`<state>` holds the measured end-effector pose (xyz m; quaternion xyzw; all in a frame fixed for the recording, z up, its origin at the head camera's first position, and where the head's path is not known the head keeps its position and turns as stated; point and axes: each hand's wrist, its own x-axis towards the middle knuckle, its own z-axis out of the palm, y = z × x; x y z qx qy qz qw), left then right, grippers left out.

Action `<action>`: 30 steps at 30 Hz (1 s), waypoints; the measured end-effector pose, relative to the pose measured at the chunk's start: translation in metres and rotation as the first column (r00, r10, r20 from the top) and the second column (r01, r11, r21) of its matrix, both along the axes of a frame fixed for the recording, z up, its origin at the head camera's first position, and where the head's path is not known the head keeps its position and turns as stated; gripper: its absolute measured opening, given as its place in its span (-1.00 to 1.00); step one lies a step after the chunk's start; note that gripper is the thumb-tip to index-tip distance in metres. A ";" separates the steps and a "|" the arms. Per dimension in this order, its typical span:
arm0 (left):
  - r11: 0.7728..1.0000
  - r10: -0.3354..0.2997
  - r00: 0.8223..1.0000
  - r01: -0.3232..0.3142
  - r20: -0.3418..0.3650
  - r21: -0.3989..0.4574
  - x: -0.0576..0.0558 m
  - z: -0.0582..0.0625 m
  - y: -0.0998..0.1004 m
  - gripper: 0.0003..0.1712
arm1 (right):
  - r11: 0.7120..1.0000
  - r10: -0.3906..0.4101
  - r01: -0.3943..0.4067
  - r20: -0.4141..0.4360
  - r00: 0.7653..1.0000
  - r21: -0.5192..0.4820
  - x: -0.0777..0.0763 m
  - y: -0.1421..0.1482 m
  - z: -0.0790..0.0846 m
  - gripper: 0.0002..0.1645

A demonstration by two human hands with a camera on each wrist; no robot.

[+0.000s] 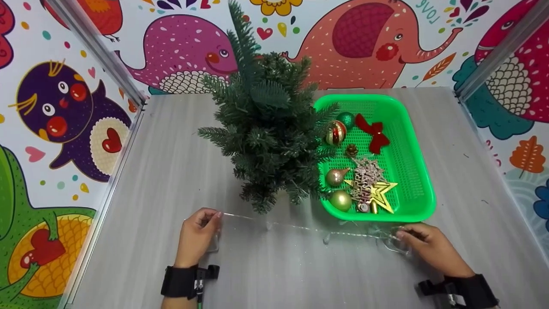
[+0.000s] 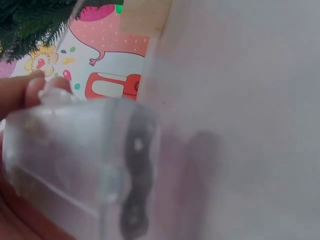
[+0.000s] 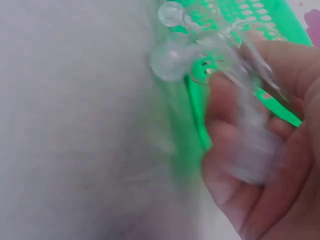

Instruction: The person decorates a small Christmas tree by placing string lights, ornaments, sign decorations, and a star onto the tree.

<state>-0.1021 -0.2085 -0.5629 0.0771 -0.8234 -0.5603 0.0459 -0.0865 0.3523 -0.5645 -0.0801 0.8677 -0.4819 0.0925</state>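
Note:
A string of clear fairy lights [image 1: 296,226] stretches nearly straight between both hands, sagging slightly in front of a small artificial Christmas tree [image 1: 274,141]. My left hand [image 1: 198,234] grips the lights' translucent plastic battery box [image 2: 75,155], and the wire runs off from its fingertips. At the other end, my right hand [image 1: 433,249] holds a gathered bunch of the wire beside the basket's front edge. Round clear bulbs [image 3: 172,62] dangle past its fingers in the right wrist view, where a blurred clear piece also lies across the palm.
Right of the tree stands a green plastic basket [image 1: 422,171]. It contains a red bow [image 1: 376,135], a gold star [image 1: 388,201], a striped bauble [image 1: 336,133], a pine cone [image 1: 351,150] and other ornaments. Cartoon-printed walls [image 1: 180,51] enclose the grey tabletop [image 1: 171,171].

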 end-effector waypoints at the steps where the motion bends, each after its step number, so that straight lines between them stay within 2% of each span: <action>1: 1.000 0.018 1.000 -0.018 -0.001 -0.009 0.000 -0.001 -0.002 -0.83 | 0.998 -0.017 0.016 -0.005 1.000 -0.069 0.001 0.002 0.001 -0.86; 2: 0.999 0.039 0.999 -0.039 -0.001 -0.021 -0.001 -0.002 -0.004 -0.84 | 0.983 -0.024 0.021 -0.013 1.000 -0.185 0.002 0.003 0.001 -0.82; 3: 0.998 0.063 0.998 -0.062 0.001 -0.033 -0.001 -0.002 -0.006 -0.84 | 0.942 -0.019 0.012 -0.020 1.000 -0.334 0.002 0.004 0.000 -0.78; 4: 0.996 0.083 0.997 -0.083 0.002 -0.043 -0.001 -0.003 -0.008 -0.83 | 0.860 0.001 -0.014 -0.026 1.000 -0.510 0.003 0.005 -0.002 -0.72; 5: 0.993 0.105 0.994 -0.105 0.006 -0.055 -0.001 -0.003 -0.011 -0.83 | 0.730 0.041 -0.055 -0.036 0.999 -0.681 0.002 0.006 -0.004 -0.65; 6: 0.990 0.127 0.992 -0.126 0.012 -0.064 -0.001 -0.003 -0.013 -0.81 | 0.564 0.093 -0.093 -0.050 0.994 -0.821 0.002 0.007 -0.007 -0.58; 7: 0.987 0.147 0.989 -0.145 0.020 -0.071 0.000 -0.003 -0.015 -0.80 | 0.377 0.150 -0.119 -0.066 0.987 -0.918 0.001 0.008 -0.010 -0.52; 8: 0.984 0.167 0.986 -0.164 0.029 -0.076 0.000 -0.003 -0.016 -0.79 | 0.197 0.196 -0.118 -0.078 0.977 -0.973 0.000 0.009 -0.012 -0.48; 9: 0.980 0.186 0.982 -0.183 0.036 -0.082 0.000 -0.003 -0.018 -0.77 | 0.069 0.221 -0.108 -0.090 0.971 -0.992 0.000 0.012 -0.014 -0.47; 10: 0.975 0.206 0.978 -0.202 0.040 -0.089 0.000 -0.003 -0.020 -0.76 | -0.019 0.232 -0.094 -0.096 0.968 -0.995 -0.001 0.015 -0.015 -0.46; 11: 0.970 0.228 0.973 -0.223 0.045 -0.098 0.001 -0.003 -0.022 -0.75 | -0.080 0.229 -0.072 -0.089 0.969 -0.994 -0.001 0.018 -0.016 -0.46; 13: 0.958 0.269 0.962 -0.262 0.046 -0.119 0.002 -0.004 -0.026 -0.76 | -0.153 0.194 -0.019 -0.049 0.980 -0.988 0.000 0.027 -0.014 -0.46; 14: 0.950 0.289 0.956 -0.281 0.042 -0.132 0.002 -0.004 -0.028 -0.76 | -0.173 0.163 0.005 -0.024 0.986 -0.985 0.001 0.032 -0.013 -0.45; 18: 0.924 0.349 0.936 -0.339 0.031 -0.177 0.005 -0.003 -0.038 -0.76 | -0.147 0.009 0.049 0.049 0.999 -0.988 0.006 0.052 -0.009 -0.38; 19: 0.918 0.362 0.931 -0.351 0.031 -0.183 0.006 -0.003 -0.040 -0.75 | -0.122 -0.059 0.065 0.073 0.996 -0.990 0.007 0.057 -0.008 -0.40; 20: 0.914 0.372 0.928 -0.360 0.031 -0.189 0.006 -0.002 -0.042 -0.74 | -0.076 -0.142 0.097 0.107 0.984 -0.992 0.008 0.061 -0.006 -0.44; 21: 0.909 0.380 0.924 -0.367 0.032 -0.195 0.007 -0.001 -0.044 -0.74 | -0.021 -0.230 0.145 0.146 0.962 -0.989 0.009 0.065 -0.004 -0.49; 22: 0.905 0.388 0.921 -0.374 0.030 -0.204 0.007 0.000 -0.045 -0.74 | 0.022 -0.325 0.215 0.197 0.925 -0.976 0.010 0.069 -0.002 -0.56; 23: 0.899 0.395 0.918 -0.380 0.026 -0.218 0.007 0.001 -0.047 -0.75 | 0.066 -0.421 0.306 0.252 0.871 -0.950 0.010 0.072 0.000 -0.65; 24: 0.892 0.403 0.915 -0.387 0.021 -0.234 0.008 0.001 -0.048 -0.75 | 0.105 -0.518 0.415 0.306 0.799 -0.904 0.009 0.075 0.002 -0.72; 25: 0.885 0.409 0.912 -0.393 0.014 -0.251 0.008 0.002 -0.050 -0.76 | 0.136 -0.605 0.529 0.352 0.714 -0.838 0.008 0.078 0.004 -0.77; 26: 0.877 0.415 0.910 -0.397 0.008 -0.269 0.008 0.002 -0.051 -0.77 | 0.158 -0.668 0.626 0.384 0.637 -0.764 0.007 0.081 0.004 -0.77; 27: 0.869 0.422 0.906 -0.404 0.001 -0.286 0.008 0.003 -0.052 -0.78 | 0.180 -0.711 0.702 0.402 0.577 -0.689 0.005 0.084 0.003 -0.74; 28: 0.860 0.430 0.903 -0.412 -0.007 -0.302 0.008 0.003 -0.054 -0.79 | 0.204 -0.746 0.763 0.407 0.527 -0.614 0.004 0.087 0.002 -0.72; 29: 0.851 0.438 0.899 -0.419 -0.014 -0.316 0.008 0.004 -0.056 -0.79 | 0.247 -0.778 0.814 0.393 0.490 -0.526 0.003 0.089 -0.001 -0.71; 30: 0.844 0.448 0.894 -0.429 -0.017 -0.323 0.008 0.005 -0.057 -0.78 | 0.290 -0.802 0.852 0.375 0.465 -0.436 0.002 0.091 -0.003 -0.70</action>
